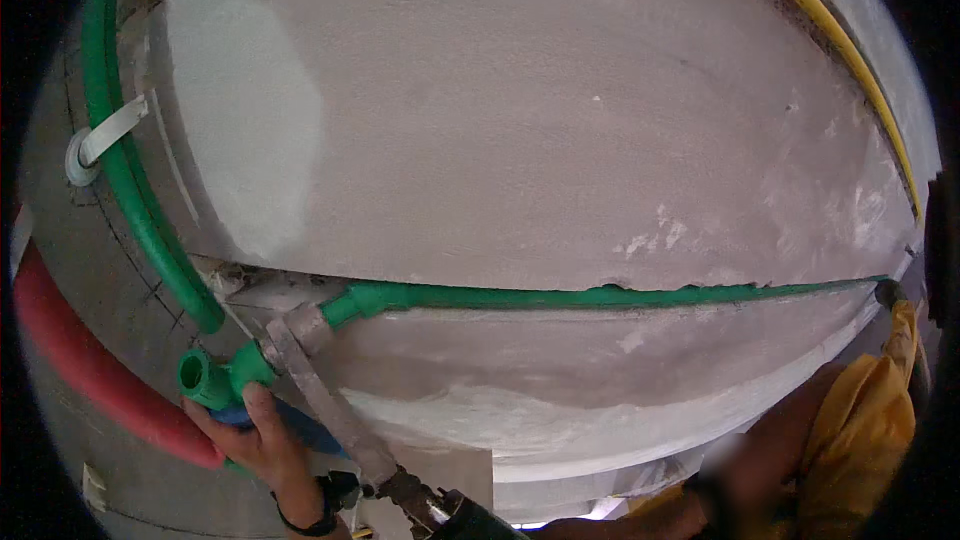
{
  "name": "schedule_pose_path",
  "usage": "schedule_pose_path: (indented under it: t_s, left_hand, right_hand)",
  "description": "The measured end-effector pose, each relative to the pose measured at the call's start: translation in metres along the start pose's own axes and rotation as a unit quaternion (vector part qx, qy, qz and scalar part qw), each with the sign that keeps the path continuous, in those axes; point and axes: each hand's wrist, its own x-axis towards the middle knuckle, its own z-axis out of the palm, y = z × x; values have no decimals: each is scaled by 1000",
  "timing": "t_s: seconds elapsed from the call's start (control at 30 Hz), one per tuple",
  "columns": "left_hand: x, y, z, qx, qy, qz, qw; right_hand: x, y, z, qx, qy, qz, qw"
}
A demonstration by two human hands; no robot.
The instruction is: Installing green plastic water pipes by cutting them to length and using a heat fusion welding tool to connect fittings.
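Left hand [265, 440] is closed around the green fitting [250, 365], gripping from below, thumb up on its side. A blue piece [310, 428] sits under the same hand; can't tell whether it's gripped too. Right hand isn't in frame, so can't tell its grip.

Fitting is lower left of view, at the fingertips. One open socket faces up-left, away from the tool. Its long axis runs diagonally, lower left to upper right, pointing at the angled end [350, 305] of the long green pipe [520, 296]. Pipe runs off to the right along a gap in the pale slab [560, 140].

Key relation: the metal head of the tool [335, 410] sits between fitting and pipe end, roughly in line with both. Its flat bar slants down-right to a dark body at the lower edge. Left hand is clearly the nearer one, just beyond the fitting on the side away from the pipe. My read: alignment along that diagonal is what counts here.

Another person in a yellow sleeve [855, 430] is at far right, near the pipe's far end. Red tube [100, 380] passes left of the left hand.
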Motion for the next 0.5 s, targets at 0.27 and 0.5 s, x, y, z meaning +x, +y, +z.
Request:
schedule_pose_path:
  t_s: [0.27,0.5]
  left_hand:
    - [-2,11,2,-34,26,-65,997]
    - [3,21,8,-31,16,-8,999]
  right_hand:
    - [-1,-18,-11,-278,-21,16,960]
    - [4,-5,-1,-323,28,9,946]
